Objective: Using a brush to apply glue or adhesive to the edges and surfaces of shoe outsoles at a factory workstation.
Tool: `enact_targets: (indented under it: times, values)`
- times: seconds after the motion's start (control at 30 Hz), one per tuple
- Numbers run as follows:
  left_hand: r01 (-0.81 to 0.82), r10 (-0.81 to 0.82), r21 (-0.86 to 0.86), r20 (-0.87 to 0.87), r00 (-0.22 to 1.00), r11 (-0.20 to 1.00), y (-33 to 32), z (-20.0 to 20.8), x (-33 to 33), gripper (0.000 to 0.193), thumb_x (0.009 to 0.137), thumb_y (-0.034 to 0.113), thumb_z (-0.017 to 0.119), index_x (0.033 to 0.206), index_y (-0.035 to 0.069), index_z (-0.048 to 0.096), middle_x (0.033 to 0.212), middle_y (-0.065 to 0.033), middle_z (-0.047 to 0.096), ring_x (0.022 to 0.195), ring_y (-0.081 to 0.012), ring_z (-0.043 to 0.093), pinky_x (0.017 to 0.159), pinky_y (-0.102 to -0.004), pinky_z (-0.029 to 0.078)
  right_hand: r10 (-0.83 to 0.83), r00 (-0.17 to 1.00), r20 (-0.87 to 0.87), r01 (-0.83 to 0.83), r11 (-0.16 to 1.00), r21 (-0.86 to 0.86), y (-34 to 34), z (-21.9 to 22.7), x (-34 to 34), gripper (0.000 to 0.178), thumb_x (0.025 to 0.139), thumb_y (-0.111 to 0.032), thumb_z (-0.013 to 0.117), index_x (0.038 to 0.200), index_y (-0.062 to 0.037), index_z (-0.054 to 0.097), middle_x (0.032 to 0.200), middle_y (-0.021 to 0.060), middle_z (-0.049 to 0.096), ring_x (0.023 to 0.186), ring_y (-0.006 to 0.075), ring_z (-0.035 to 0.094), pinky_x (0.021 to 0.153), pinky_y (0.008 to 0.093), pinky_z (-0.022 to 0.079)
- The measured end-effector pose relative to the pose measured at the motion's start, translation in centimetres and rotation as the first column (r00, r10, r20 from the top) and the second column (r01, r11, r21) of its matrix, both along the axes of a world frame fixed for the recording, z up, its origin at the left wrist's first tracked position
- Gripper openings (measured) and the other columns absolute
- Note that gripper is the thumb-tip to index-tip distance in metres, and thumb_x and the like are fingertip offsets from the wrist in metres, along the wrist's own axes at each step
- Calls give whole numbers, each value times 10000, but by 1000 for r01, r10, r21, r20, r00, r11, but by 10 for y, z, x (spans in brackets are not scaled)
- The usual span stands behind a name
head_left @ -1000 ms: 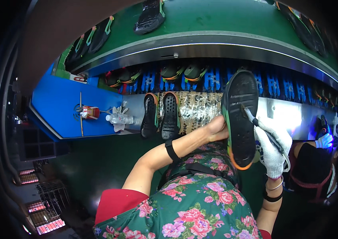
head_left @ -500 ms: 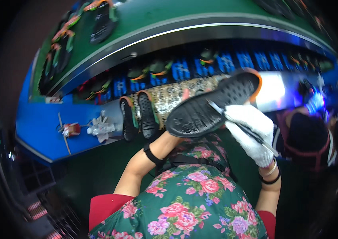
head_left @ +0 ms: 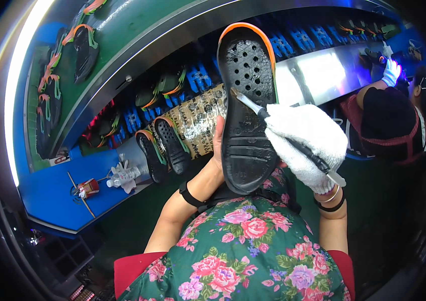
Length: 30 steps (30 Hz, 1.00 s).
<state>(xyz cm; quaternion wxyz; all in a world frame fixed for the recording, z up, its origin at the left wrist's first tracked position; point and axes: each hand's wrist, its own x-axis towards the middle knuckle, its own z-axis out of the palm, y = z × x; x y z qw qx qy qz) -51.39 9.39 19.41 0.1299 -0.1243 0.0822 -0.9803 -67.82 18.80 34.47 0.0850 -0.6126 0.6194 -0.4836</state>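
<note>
Landmark: the black sandal sole point(head_left: 247, 108). You held it upright right above your floral apron point(head_left: 243, 246), orange-rimmed toe end up, tread facing you. Your left hand point(head_left: 217, 140) gripped its left edge, fingers hidden behind it. Your right hand point(head_left: 307, 143), in a white knit glove, was closed around a brush point(head_left: 278, 133) just right of the sole, bristle tip touching the tread near mid-sole. Left of the sole, two black soles point(head_left: 165, 150) lay on the workbench beside a patterned sheet point(head_left: 200, 123). Far beyond the sole, the green conveyor point(head_left: 137, 45) carried sandals. Far right of the sole, a co-worker's gloved hand point(head_left: 390, 72) reached toward the bench.
</note>
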Motion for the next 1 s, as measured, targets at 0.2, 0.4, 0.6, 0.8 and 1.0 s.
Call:
enact_targets:
  times: [0.2, 0.4, 0.6, 0.8, 1.0]
  values:
    - [-58, 83, -79, 370, 925, 995, 8, 4, 3, 867, 971, 778, 456, 1550, 134, 495, 1502, -153, 581, 1354, -352, 590, 1158, -556, 462, -26, 994, 108, 35, 996, -84, -7, -10, 6, 270, 812, 0, 806, 1079, -32, 793, 1082, 143, 782, 937, 255, 749, 827, 362, 592]
    - [-77, 149, -215, 346, 926, 974, 13, -17, 8, 823, 1009, 682, 507, 1601, 122, 395, 1556, -158, 522, 1377, -347, 567, 1183, -549, 440, -60, 852, 519, 170, 971, -167, -4, -33, 30, 312, 829, -30, 788, 1141, -55, 787, 1129, 126, 777, 1014, 272, 746, 869, 371, 584]
    - [-121, 138, -95, 203, 969, 988, 8, -19, 9, 782, 1038, 655, 469, 1596, 112, 394, 1546, -172, 525, 1387, -345, 559, 1189, -549, 435, 0, 991, 133, 18, 990, -138, 0, -26, 23, 319, 832, -37, 784, 1151, -52, 783, 1142, 140, 769, 1033, 288, 739, 881, 374, 580]
    - [-111, 140, -146, 212, 967, 983, 0, -20, 11, 852, 1011, 721, 438, 1587, 94, 406, 1554, -182, 517, 1411, -361, 531, 1209, -548, 404, 11, 987, -161, -28, 994, -106, -4, -27, 18, 326, 835, -44, 779, 1161, -49, 779, 1155, 153, 761, 1052, 304, 732, 893, 377, 576]
    - [-123, 140, -107, 163, 977, 987, -14, -11, 5, 890, 1009, 766, 364, 1606, 107, 386, 1567, -196, 500, 1419, -364, 525, 1201, -558, 417, -39, 996, 85, 51, 987, -152, -16, -22, 20, 226, 785, 15, 820, 1010, -9, 799, 1062, 165, 789, 922, 285, 763, 843, 380, 593]
